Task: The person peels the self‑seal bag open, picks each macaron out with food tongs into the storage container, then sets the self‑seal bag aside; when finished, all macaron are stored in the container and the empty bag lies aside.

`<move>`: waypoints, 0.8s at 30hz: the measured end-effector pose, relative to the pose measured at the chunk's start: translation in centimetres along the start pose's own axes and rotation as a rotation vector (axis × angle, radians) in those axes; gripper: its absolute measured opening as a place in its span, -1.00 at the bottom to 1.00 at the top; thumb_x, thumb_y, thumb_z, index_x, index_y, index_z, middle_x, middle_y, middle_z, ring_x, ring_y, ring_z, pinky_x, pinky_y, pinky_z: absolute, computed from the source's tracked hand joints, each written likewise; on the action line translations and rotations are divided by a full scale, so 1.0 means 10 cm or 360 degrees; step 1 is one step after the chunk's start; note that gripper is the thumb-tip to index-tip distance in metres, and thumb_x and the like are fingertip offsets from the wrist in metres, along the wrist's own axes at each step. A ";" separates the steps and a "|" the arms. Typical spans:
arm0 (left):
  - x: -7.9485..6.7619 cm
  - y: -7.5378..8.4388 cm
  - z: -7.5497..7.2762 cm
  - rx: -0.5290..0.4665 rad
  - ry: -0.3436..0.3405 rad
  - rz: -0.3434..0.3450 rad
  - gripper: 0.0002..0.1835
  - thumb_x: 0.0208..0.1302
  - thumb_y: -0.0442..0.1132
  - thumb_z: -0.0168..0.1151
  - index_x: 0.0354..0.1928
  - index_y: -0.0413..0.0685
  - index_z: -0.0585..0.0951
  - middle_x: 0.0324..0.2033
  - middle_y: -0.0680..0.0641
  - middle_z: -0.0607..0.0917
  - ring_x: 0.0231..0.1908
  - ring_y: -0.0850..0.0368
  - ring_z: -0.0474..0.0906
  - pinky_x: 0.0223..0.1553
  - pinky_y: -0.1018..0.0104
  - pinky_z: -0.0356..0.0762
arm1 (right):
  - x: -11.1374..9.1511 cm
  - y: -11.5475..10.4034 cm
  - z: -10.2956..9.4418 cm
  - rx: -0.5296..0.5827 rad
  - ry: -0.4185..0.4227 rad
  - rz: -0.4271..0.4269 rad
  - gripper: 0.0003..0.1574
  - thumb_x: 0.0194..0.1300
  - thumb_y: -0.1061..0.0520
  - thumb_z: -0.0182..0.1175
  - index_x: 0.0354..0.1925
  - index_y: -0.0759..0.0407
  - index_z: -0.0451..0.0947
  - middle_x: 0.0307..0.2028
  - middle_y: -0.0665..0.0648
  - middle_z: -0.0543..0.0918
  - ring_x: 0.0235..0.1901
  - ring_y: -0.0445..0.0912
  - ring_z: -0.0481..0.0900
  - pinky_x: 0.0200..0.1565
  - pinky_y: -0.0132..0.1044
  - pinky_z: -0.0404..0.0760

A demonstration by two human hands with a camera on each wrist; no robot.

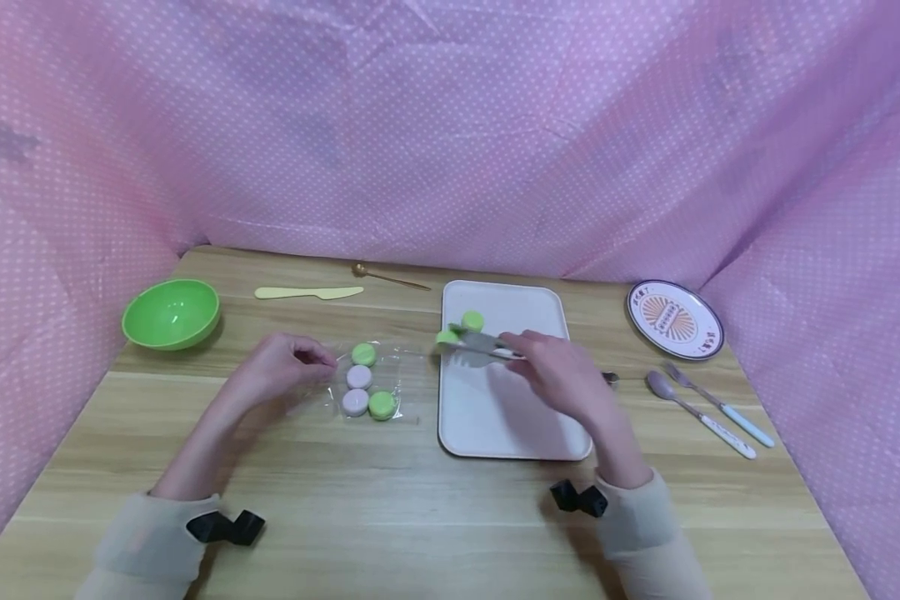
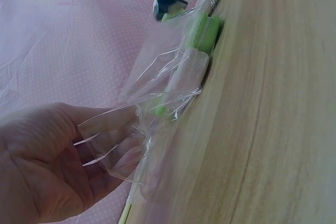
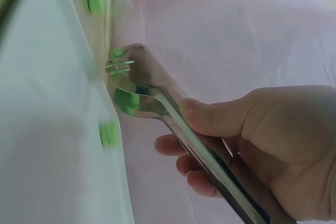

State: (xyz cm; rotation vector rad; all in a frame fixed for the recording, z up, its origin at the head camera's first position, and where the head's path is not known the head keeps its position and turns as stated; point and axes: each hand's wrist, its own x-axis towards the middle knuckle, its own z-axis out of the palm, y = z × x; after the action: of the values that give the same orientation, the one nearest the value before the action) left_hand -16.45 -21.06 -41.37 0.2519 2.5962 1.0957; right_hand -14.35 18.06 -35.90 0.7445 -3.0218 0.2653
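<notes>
My left hand (image 1: 288, 367) pinches the edge of a clear plastic bag (image 2: 107, 121) that lies on the table. In the bag are two green macarons (image 1: 382, 406) and two pale lilac macarons (image 1: 358, 377). Metal food tongs (image 1: 483, 342) are gripped in my right hand (image 3: 262, 135), thumb on one arm and fingers along the other. A green macaron (image 1: 447, 337) sits between the tong tips, over the left edge of the white tray (image 1: 480, 421). Another green macaron (image 1: 472, 320) rests on the tray, just beyond the tongs.
A green bowl (image 1: 171, 314) stands at the left. A yellow knife (image 1: 309, 293) and a small gold spoon (image 1: 392, 277) lie at the back. Right of the tray are a patterned plate (image 1: 675, 320), a spoon (image 1: 701, 414) and a fork (image 1: 718, 403). Pink cloth (image 1: 420, 125) encloses the table.
</notes>
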 end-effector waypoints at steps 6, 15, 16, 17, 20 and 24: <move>0.00 0.00 -0.01 -0.0010 -0.0014 -0.0019 -0.83 0.14 -0.14 0.32 -0.20 0.09 0.69 -0.26 -0.01 0.73 -0.26 0.12 0.59 -0.21 0.31 0.55 | -0.12 0.52 -0.08 0.0065 0.0025 0.0144 -0.60 0.33 0.08 0.13 0.13 0.04 0.46 -0.19 0.10 0.67 -0.28 0.02 0.64 -0.32 -0.07 0.58; -0.01 0.01 0.00 -0.0051 -0.0016 -0.0010 -0.81 0.13 -0.17 0.33 -0.20 0.04 0.69 -0.26 -0.02 0.73 -0.27 0.13 0.60 -0.21 0.29 0.57 | -0.14 0.82 -0.04 -0.0009 0.0042 0.0228 -0.57 0.29 0.07 0.18 0.13 0.07 0.50 -0.19 0.14 0.69 -0.28 0.06 0.64 -0.40 -0.08 0.52; -0.01 0.01 0.00 -0.0040 -0.0012 -0.0006 -0.82 0.13 -0.16 0.33 -0.19 0.04 0.69 -0.27 -0.01 0.73 -0.28 0.13 0.60 -0.21 0.29 0.57 | -0.13 0.83 -0.03 -0.0011 0.0040 0.0223 -0.58 0.29 0.07 0.18 0.12 0.08 0.50 -0.19 0.14 0.70 -0.29 0.06 0.64 -0.40 -0.08 0.53; -0.01 0.01 0.00 -0.0031 -0.0007 -0.0002 -0.82 0.13 -0.16 0.33 -0.20 0.04 0.69 -0.28 -0.01 0.73 -0.28 0.13 0.60 -0.21 0.29 0.57 | -0.12 0.83 -0.03 -0.0015 0.0036 0.0222 -0.58 0.29 0.07 0.18 0.11 0.07 0.51 -0.19 0.14 0.70 -0.30 0.06 0.64 -0.41 -0.08 0.52; -0.01 0.01 0.00 -0.0009 0.0000 0.0009 -0.82 0.14 -0.14 0.32 -0.20 0.06 0.69 -0.29 0.00 0.73 -0.28 0.14 0.59 -0.20 0.30 0.56 | -0.11 0.84 0.00 -0.0051 0.0027 0.0227 -0.59 0.28 0.06 0.19 0.10 0.05 0.52 -0.21 0.13 0.70 -0.32 0.05 0.64 -0.43 -0.09 0.52; -0.01 0.01 0.00 -0.0006 0.0005 0.0006 -0.83 0.14 -0.14 0.32 -0.20 0.08 0.69 -0.29 0.02 0.73 -0.26 0.14 0.59 -0.18 0.29 0.54 | -0.11 0.84 0.02 -0.0087 0.0001 0.0250 -0.60 0.28 0.04 0.19 0.09 0.02 0.52 -0.27 0.10 0.70 -0.40 -0.01 0.60 -0.50 -0.17 0.46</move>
State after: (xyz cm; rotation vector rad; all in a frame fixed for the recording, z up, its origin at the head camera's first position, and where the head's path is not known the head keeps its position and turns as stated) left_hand -16.36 -20.99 -41.25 0.2551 2.5970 1.1030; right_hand -17.27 25.85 -37.51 0.5038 -3.0770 0.1846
